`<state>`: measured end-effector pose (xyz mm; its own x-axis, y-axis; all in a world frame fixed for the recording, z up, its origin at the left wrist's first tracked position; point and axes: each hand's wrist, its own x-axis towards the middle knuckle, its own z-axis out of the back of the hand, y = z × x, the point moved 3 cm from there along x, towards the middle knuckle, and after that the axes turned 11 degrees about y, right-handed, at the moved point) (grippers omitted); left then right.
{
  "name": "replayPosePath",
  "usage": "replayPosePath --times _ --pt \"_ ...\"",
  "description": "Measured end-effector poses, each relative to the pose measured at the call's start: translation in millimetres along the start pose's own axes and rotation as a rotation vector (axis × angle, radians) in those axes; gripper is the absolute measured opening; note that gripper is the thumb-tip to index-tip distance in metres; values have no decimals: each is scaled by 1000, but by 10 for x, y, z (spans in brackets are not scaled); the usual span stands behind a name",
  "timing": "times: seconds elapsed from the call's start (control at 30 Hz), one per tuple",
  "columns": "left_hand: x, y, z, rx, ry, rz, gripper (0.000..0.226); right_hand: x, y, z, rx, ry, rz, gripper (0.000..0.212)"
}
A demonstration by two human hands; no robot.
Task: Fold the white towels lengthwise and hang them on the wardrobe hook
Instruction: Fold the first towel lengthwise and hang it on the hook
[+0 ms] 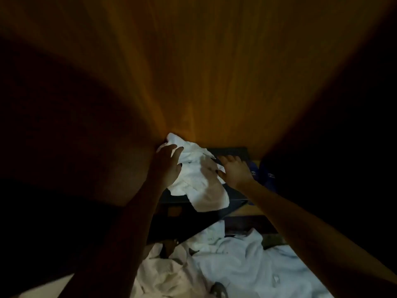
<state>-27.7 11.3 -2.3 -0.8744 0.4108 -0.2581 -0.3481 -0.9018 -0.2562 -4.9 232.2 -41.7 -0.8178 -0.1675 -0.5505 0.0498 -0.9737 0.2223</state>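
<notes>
At the foot of the wardrobe's wooden back panel point(214, 82), a white towel point(199, 186) lies crumpled and unfolded on a dark flat surface point(193, 224). The left hand point(167, 164) rests on its far left part with fingers spread. The right hand point(234, 171) touches its right edge; whether it pinches the cloth I cannot tell. More white towels point(236, 265) lie heaped nearer. No hook is visible, so folding and hanging seem barely begun.

a dim bedroom: wooden wardrobe panel point(204, 72), rumpled white bedding point(236, 265) below.
</notes>
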Motion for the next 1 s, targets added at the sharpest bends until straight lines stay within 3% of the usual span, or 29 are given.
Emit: replayPosePath --times 0.2,0.27,0.37,0.5,0.57,0.67,0.83,1.0 --pt "497 367 -548 28 -116 -3 65 759 28 -340 126 -121 43 56" --pt "693 557 -700 49 -159 30 62 984 18 -413 179 -202 73 56" --pt "912 790 -939 -12 -90 88 52 1249 41 -531 200 -266 116 52" --pt "954 820 -1159 88 -267 156 46 1547 131 -693 260 -330 172 50" --pt "950 792 -1168 86 -318 30 37 1649 154 -759 352 -342 234 48" --pt "961 844 -1064 -29 -348 18 32 1728 119 -801 496 -370 266 45" --pt "850 675 -825 -75 -425 -33 22 1632 48 -727 551 -319 191 43" --pt "581 384 -510 -115 -497 -55 23 1127 -61 -416 547 -450 151 31"
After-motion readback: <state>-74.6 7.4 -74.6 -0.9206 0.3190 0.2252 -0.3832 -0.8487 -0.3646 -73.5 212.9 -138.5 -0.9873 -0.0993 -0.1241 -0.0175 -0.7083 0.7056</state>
